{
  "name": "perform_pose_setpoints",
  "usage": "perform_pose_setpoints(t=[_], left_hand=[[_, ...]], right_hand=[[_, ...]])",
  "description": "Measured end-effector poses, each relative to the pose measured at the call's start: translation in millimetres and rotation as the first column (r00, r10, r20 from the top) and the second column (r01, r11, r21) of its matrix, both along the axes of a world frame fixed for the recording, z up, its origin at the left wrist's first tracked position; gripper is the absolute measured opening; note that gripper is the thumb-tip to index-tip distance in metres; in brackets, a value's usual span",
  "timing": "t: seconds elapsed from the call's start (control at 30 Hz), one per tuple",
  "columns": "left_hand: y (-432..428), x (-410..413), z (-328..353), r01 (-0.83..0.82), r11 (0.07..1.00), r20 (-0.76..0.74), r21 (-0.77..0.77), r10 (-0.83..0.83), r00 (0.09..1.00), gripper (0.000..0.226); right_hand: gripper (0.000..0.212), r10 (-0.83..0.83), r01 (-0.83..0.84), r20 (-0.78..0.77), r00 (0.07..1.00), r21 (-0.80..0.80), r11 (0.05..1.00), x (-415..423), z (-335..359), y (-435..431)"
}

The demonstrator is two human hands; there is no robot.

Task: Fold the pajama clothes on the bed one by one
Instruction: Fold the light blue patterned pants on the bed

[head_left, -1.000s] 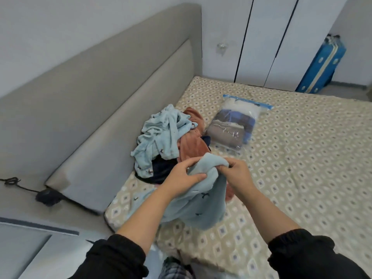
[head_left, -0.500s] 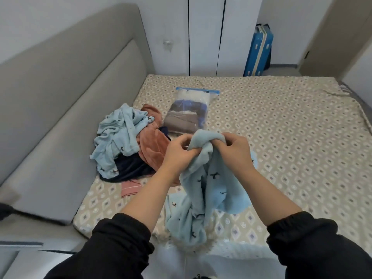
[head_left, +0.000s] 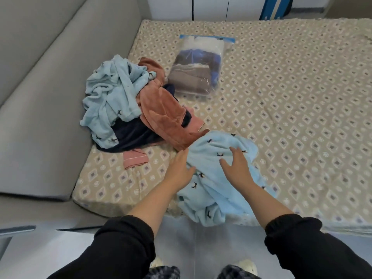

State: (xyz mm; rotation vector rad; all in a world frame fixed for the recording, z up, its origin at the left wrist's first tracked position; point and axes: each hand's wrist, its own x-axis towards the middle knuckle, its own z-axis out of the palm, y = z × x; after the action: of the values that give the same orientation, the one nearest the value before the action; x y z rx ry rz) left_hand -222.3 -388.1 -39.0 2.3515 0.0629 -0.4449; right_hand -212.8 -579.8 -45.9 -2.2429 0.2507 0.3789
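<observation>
**Both hands flat on a blue pajama piece at the bed's near edge**

A light blue pajama piece (head_left: 217,190) with small dark prints lies crumpled at the near edge of the bed (head_left: 291,117), its lower end hanging over that edge. The left hand (head_left: 180,168) touches the garment's left side, fingers straight and close together. The right hand (head_left: 237,166) rests on top of it, fingers spread apart, gripping nothing. Toward the near left corner sits a heap: another light blue garment (head_left: 112,93), a rust garment (head_left: 161,109) and a navy garment (head_left: 130,135). Beyond the heap lies a clear bag of folded clothes (head_left: 197,71).
</observation>
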Motion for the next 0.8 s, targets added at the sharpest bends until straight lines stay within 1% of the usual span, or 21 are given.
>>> perform_pose_setpoints(t=[0.07, 0.13, 0.23, 0.3, 0.33, 0.4, 0.43, 0.5, 0.57, 0.63, 0.67, 0.73, 0.8], left_hand=[[-0.2, 4.3, -43.6, -0.007, 0.996, -0.009, 0.092, 0.008, 1.0, 0.064], [-1.6, 13.4, -90.5, -0.032, 0.986, -0.008, 0.161, 0.033, 0.999, 0.063], [-10.3, 23.9, -152.5, -0.058, 0.971, 0.014, 0.234, 0.057, 0.998, 0.061], [-18.6, 23.8, -191.4, -0.072, 0.974, 0.047, 0.213, 0.063, 0.997, 0.064], [-22.1, 21.8, -209.8, -0.09, 0.976, 0.079, 0.197, 0.076, 0.994, 0.069], [-27.6, 17.4, -240.3, -0.15, 0.968, 0.208, 0.201, 0.107, 0.972, 0.082], [-29.2, 15.8, -250.6, -0.195, 0.961, 0.302, 0.197, 0.13, 0.944, 0.083], [-29.3, 13.9, -260.7, -0.259, 0.956, 0.463, 0.141, 0.168, 0.87, 0.08], [-28.1, 13.4, -263.9, -0.277, 0.958, 0.554, 0.07, 0.194, 0.81, 0.072], [-29.0, 15.0, -263.9, -0.288, 0.956, 0.582, 0.047, 0.208, 0.786, 0.067], [-30.0, 15.3, -262.8, -0.296, 0.954, 0.587, 0.042, 0.217, 0.78, 0.065], [-29.8, 14.1, -260.8, -0.309, 0.951, 0.588, 0.005, 0.247, 0.771, 0.056], [-26.3, 11.2, -259.6, -0.293, 0.951, 0.569, -0.097, 0.295, 0.768, 0.041]], right_hand=[[0.067, 0.025, -0.017, 0.041, 0.999, -0.173, 0.985, 7.7, -41.4, 2.3], [0.07, 0.053, -0.029, 0.067, 0.996, -0.316, 0.948, 17.7, -82.3, 2.3], [0.074, 0.103, -0.048, 0.11, 0.989, -0.422, 0.905, 28.4, -146.6, -5.0], [0.075, 0.094, -0.025, 0.146, 0.985, -0.417, 0.909, 32.0, -182.6, -8.9], [0.075, 0.081, -0.003, 0.182, 0.98, -0.396, 0.918, 33.2, -196.2, -9.2], [0.074, 0.068, 0.039, 0.282, 0.957, -0.356, 0.934, 34.6, -213.2, -7.9], [0.073, 0.067, 0.054, 0.33, 0.942, -0.344, 0.937, 34.8, -218.4, -8.0], [0.064, 0.098, 0.078, 0.428, 0.898, -0.374, 0.924, 33.7, -224.5, -9.8], [0.052, 0.114, 0.13, 0.556, 0.823, -0.38, 0.916, 30.8, -229.2, -10.5], [0.039, 0.074, 0.166, 0.632, 0.772, -0.313, 0.935, 33.7, -233.3, -9.7], [0.038, 0.072, 0.164, 0.641, 0.764, -0.302, 0.939, 36.0, -235.0, -9.4], [0.04, 0.092, 0.153, 0.65, 0.755, -0.31, 0.939, 38.2, -233.9, -9.8], [0.045, 0.096, 0.148, 0.651, 0.753, -0.309, 0.939, 37.5, -231.7, -12.1]])
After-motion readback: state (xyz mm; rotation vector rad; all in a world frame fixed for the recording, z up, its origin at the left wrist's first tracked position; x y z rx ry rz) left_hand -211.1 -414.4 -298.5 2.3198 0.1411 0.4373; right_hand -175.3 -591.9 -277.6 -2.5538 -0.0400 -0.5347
